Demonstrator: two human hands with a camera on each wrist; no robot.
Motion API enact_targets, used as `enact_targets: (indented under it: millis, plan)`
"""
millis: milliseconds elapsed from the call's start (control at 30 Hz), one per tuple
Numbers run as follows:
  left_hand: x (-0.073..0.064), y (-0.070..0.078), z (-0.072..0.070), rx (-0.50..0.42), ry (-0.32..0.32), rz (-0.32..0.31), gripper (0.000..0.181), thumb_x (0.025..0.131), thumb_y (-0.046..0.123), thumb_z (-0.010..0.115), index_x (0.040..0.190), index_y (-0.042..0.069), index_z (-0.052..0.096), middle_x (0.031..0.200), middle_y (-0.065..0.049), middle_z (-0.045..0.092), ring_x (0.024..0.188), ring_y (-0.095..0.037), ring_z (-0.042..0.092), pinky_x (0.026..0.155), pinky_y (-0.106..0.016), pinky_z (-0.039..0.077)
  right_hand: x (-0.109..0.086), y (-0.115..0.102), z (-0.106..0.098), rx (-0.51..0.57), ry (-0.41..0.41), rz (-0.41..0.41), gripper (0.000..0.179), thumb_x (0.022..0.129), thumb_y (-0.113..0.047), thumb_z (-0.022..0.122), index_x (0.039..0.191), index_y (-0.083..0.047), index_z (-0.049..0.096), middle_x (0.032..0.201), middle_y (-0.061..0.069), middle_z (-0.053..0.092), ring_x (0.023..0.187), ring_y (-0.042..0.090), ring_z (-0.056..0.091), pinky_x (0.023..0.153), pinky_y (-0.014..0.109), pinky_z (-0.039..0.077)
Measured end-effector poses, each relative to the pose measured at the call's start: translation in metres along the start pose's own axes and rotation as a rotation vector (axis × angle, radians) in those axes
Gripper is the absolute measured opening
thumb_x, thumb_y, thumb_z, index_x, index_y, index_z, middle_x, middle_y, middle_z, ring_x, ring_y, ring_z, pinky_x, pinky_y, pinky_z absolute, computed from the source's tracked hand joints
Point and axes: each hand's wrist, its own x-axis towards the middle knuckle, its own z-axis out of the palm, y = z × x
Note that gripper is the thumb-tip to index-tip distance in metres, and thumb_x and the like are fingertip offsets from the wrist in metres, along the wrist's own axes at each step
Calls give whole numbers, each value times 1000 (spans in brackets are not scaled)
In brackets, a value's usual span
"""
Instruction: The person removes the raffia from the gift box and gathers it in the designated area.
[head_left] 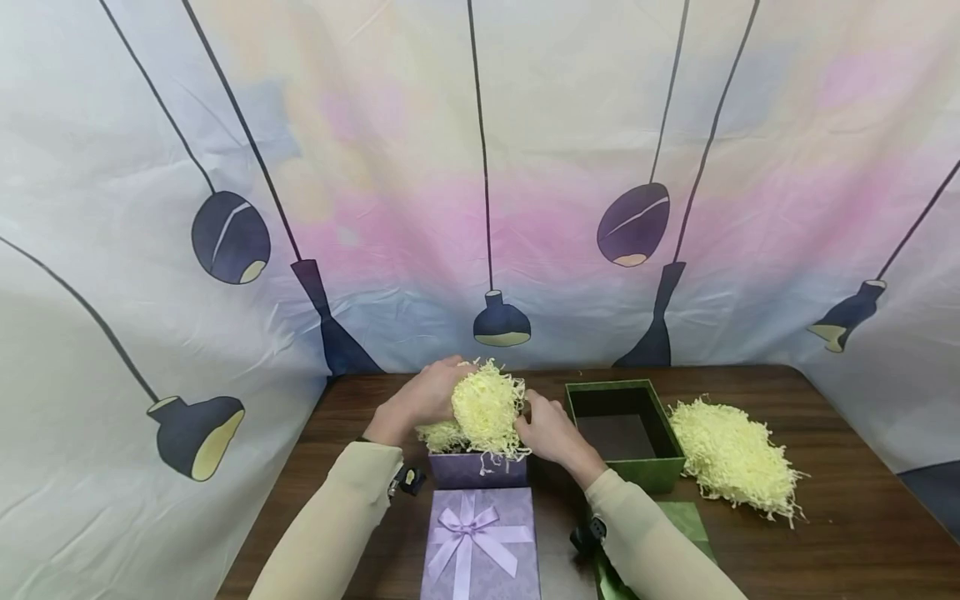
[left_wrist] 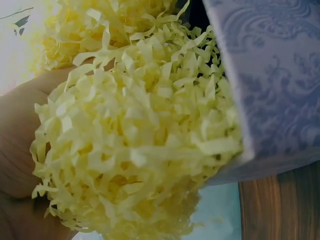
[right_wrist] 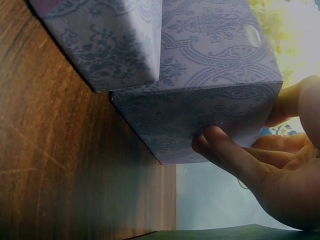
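My left hand (head_left: 422,398) holds a clump of pale yellow shredded paper (head_left: 487,408) over the open purple gift box (head_left: 478,472). In the left wrist view the shredded paper (left_wrist: 135,135) bulges out against the patterned box wall (left_wrist: 280,85) and hides the left fingers. My right hand (head_left: 553,432) grips the box's right wall. Its thumb reaches over the rim and its fingertips (right_wrist: 215,134) press the outside of the purple box (right_wrist: 200,112). More shredded paper (head_left: 442,437) shows at the box's left rim.
A purple lid (head_left: 446,542) with a ribbon bow lies in front of the box. To the right stands an open green box (head_left: 663,471), with a shredded paper pile (head_left: 735,458) beside it. A green lid (head_left: 686,525) lies partly under the right forearm. Printed cloth hangs behind the table.
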Motion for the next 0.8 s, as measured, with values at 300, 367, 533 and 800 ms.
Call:
enact_targets:
  millis: [300,367,533,800]
  plan:
    - [-2,-3,-12,1,-23,-74,64,78,29,81,134,12,58,130,-11,61,121,-33,55,101,-50,46,0,0,0,-29,38,-30,53,92,-18,51,143,-3,44,93,9,67,48,13,47,52,32,42]
    - [-2,-5,-15,7,-6,-60,61,79,30,80,134,12,58,127,-12,62,117,-32,57,98,-49,48,0,-1,-1,-21,30,-22,52,94,-18,50,143,-3,44,99,11,68,44,12,45,51,32,41]
    - [-6,-10,-21,3,18,-80,61,83,36,76,136,11,57,131,-13,61,124,-37,53,103,-52,44,0,-1,-1,-11,34,-33,49,95,-17,51,142,-5,46,92,8,68,41,11,42,51,31,42]
    - [-20,-14,-35,20,-2,-182,66,78,1,70,141,1,49,142,-27,48,135,-45,40,108,-57,37,1,1,1,-10,33,-55,51,94,-18,52,142,-3,46,114,16,67,45,11,48,51,29,43]
